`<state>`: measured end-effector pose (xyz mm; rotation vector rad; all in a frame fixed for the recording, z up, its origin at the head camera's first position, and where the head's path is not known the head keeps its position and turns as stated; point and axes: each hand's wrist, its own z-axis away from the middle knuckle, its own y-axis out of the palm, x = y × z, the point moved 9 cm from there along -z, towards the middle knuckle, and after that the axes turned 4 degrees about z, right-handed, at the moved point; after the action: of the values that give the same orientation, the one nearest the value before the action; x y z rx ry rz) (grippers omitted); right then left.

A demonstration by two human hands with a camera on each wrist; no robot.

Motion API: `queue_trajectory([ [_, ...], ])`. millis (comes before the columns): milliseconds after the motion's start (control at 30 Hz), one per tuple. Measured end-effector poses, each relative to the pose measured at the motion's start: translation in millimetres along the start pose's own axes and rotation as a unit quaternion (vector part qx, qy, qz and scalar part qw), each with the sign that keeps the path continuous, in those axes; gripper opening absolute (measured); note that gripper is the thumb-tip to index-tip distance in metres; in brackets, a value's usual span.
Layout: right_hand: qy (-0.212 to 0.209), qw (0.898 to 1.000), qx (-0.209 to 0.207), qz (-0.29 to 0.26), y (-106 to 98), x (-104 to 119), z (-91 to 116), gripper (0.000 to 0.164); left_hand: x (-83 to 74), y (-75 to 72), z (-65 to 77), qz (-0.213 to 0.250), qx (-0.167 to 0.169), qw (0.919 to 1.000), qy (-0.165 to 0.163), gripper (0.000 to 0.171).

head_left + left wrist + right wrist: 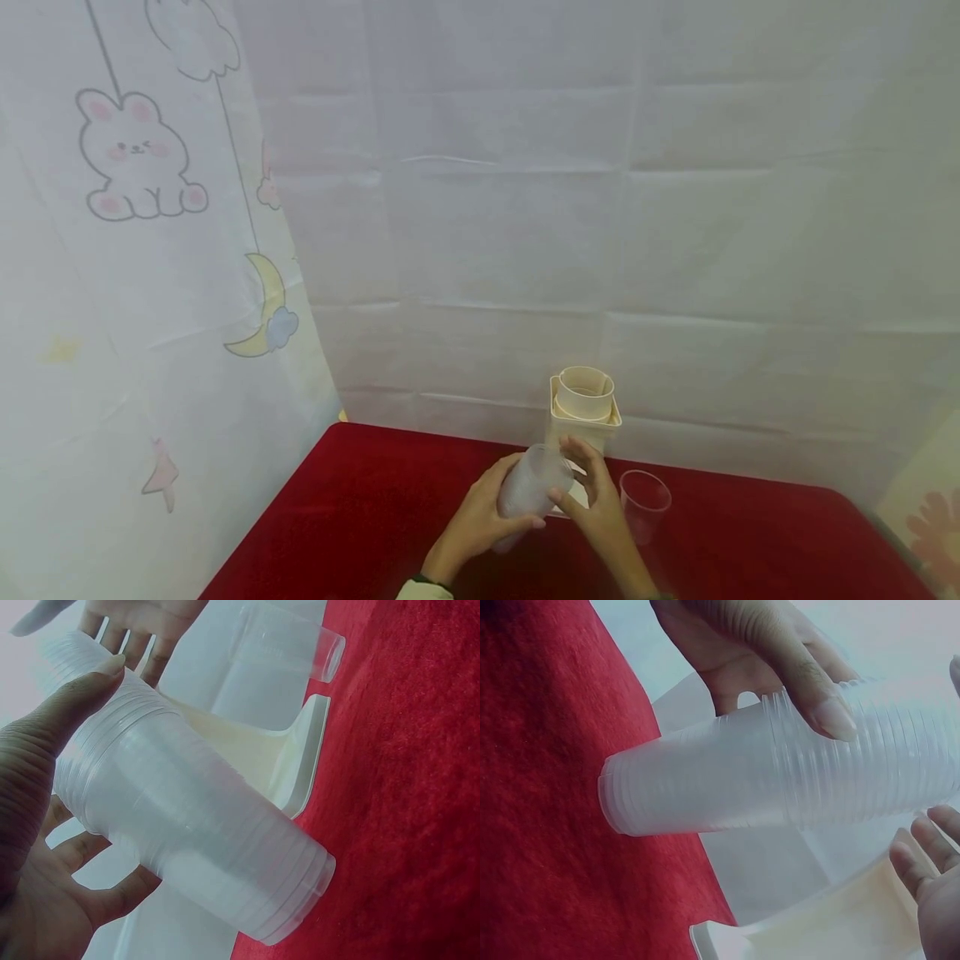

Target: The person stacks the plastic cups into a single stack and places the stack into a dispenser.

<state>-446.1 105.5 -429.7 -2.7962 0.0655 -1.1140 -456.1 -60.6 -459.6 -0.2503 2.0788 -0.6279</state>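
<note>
A tilted stack of nested clear plastic cups (528, 487) is gripped by my left hand (480, 518), its thumb across the rims on one side and fingers around the other. In the left wrist view, the stack (202, 817) points its closed bottoms down toward the red cloth. My right hand (600, 504) is at the rim end of the stack, fingers loosely bent and spread. The right wrist view has those fingers (922, 851) beside the rims of the stack (840, 765), with a gap between. Behind the hands stands a cream holder (585, 408) with a round tube on top.
One single clear cup (645, 504) stands on the red cloth (360, 508), to the right of my right hand. The holder's cream base (304, 757) shows behind the stack. A pale cloth wall (480, 250) rises along the table's back edge.
</note>
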Motion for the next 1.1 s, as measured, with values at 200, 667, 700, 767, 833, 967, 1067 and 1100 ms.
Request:
queue_trajectory([
  [200,-0.019,1.000,0.004,-0.003,-5,6,-4,0.072,-1.7,-0.8,-1.6,-0.001,0.000,1.0000,0.005,0.084],
  [667,-0.006,1.000,-0.017,0.021,-25,6,-7,0.074,-2.4,-0.8,-0.3,-0.001,0.000,1.0000,-0.005,0.084],
  [700,-0.006,1.000,-0.018,0.024,-26,6,-7,0.074,-2.6,-1.1,-0.2,-0.001,-0.001,1.0000,-0.005,0.084],
  [767,-0.008,0.999,-0.018,0.029,-29,6,-8,0.075,-3.3,-1.6,-0.3,-0.001,-0.001,1.0000,-0.005,0.085],
  [833,-0.013,0.999,-0.018,0.032,-31,6,-8,0.075,-3.7,-1.7,-0.4,0.000,0.000,1.0000,-0.007,0.084],
  [967,-0.008,0.999,-0.025,0.030,-36,5,-7,0.076,-3.8,-1.1,-0.1,0.005,0.003,0.9999,-0.013,0.084],
  [1067,-0.001,0.999,-0.027,0.036,-38,4,-6,0.077,-4.3,-0.7,0.7,0.008,0.003,0.9999,-0.011,0.084],
  [1100,0.002,0.999,-0.027,0.039,-38,4,-5,0.077,-4.4,-0.4,1.1,0.009,0.003,0.9999,-0.010,0.084],
])
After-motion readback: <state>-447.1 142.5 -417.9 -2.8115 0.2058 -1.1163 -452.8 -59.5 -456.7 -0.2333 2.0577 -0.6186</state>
